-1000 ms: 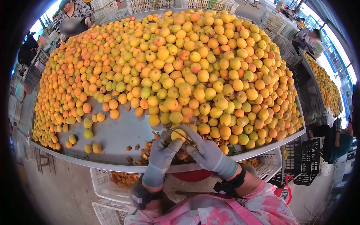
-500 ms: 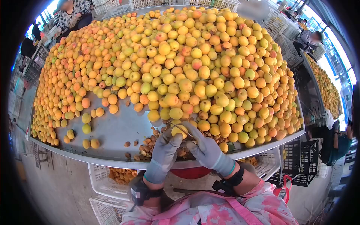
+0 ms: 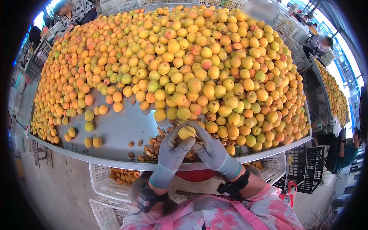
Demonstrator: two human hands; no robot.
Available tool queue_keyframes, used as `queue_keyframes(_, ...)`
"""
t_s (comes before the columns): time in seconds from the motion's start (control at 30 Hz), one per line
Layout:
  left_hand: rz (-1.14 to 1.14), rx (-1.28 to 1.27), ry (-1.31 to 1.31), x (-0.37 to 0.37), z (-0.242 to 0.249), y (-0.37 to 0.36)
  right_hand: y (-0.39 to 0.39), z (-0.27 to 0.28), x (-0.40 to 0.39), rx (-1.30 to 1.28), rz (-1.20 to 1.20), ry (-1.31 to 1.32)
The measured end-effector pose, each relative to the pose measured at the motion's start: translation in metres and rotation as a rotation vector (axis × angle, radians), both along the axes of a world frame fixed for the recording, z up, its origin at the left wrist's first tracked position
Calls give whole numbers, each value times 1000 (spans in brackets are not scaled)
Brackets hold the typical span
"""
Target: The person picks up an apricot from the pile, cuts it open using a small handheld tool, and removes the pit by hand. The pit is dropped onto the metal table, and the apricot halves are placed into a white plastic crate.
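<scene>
**Above the table's near rim: one fruit, two gloved hands**

Held fruit (image 3: 185, 133) sits between left hand (image 3: 171, 149) and right hand (image 3: 214, 151), in front of the person's body. Both wrists come in low over the metal rim (image 3: 132, 166), likely to keep reach short and give both hands a close, steady view of it.

Left hand looks like the clamp: fingers curl round the fruit's left and far side, left thumb (image 3: 186, 145) lies just under it. Its top is exposed, probably so the right hand can get at it.

Right-hand fingers are bent, close together, tips at the fruit's right side. Cannot tell if they press on it or pinch something else; overlap hides that.

Layout: fruit pile (image 3: 214, 76) is just past the fingertips, probably for quick pick-up. Brown pits (image 3: 151, 149) lie on the tabletop beside the left hand. Below the rim, white crate (image 3: 97, 180) holds orange pieces (image 3: 124, 175); red tub (image 3: 195, 175) is under the hands, presumably placed within a short drop.
</scene>
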State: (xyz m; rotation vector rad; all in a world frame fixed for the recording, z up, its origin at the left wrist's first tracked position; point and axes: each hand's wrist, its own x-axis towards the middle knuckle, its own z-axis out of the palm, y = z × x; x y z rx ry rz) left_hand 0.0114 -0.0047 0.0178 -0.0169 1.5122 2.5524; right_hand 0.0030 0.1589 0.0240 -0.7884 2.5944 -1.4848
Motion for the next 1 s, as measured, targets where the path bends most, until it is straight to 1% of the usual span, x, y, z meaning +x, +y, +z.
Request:
queue_keyframes(0.03,-4,2,2,1,-4,2,-1,1,2,2,-4,2)
queue_keyframes(0.1,45,96,-79,2,-13,4,-1,4,4,17,-42,-2)
queue_keyframes(0.23,72,38,-55,6,-4,0,3,11,-2,1,28,58)
queue_keyframes(0.3,-3,-164,86,2,2,-8,7,12,-3,-9,108,-25)
queue_keyframes(0.33,-5,-163,84,2,0,-12,8,10,-3,-8,106,-28)
queue_keyframes(0.4,-47,-407,155,1,-5,-18,8,6,-3,27,129,-142)
queue_keyframes(0.43,-49,-407,155,0,-4,-17,7,5,-3,27,127,-142)
queue_keyframes(0.5,44,-439,191,0,1,-13,4,4,-3,-15,96,-115)
queue_keyframes(0.53,45,-438,191,1,2,-9,2,4,-3,-14,97,-115)
queue_keyframes(0.6,102,-147,10,5,3,-2,0,4,-3,-28,54,-48)
queue_keyframes(0.63,100,-147,11,6,0,-2,-1,5,-2,-29,52,-47)
queue_keyframes(0.67,100,-96,-12,7,-6,-1,-1,7,-1,-20,38,-11)
queue_keyframes(0.73,104,-44,-36,7,-4,-1,0,11,-1,-10,28,25)
queue_keyframes(0.8,42,-138,47,8,7,-6,5,16,-2,-82,105,-44)
queue_keyframes(0.83,42,-140,45,6,9,-8,6,16,-4,-84,105,-45)
queue_keyframes(0.9,18,-497,224,2,10,-15,9,16,-4,-47,146,-122)
queue_keyframes(1.0,-15,-524,217,-1,5,-19,2,7,-2,-31,81,-63)
